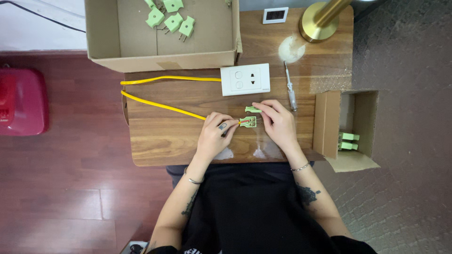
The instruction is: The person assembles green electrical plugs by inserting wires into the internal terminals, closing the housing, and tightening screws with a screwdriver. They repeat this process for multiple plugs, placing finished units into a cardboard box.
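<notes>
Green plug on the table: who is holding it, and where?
Both hands pinch the opened green plug: the left hand at its cable end, where the yellow cable enters, the right hand at its pin end.

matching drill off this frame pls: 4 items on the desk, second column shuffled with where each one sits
Items:
1. screwdriver
2. white socket panel
3. pile of green plugs
4. open green plug

Places:
A. inside the large cardboard box at the far left of the table
B. between the left hand and the right hand, at the end of the yellow cable
C. bare wood just right of the socket panel
D. middle of the table, far side of both hands, yellow cable running into its left edge

Pairs: 1-C, 2-D, 3-A, 4-B
</notes>
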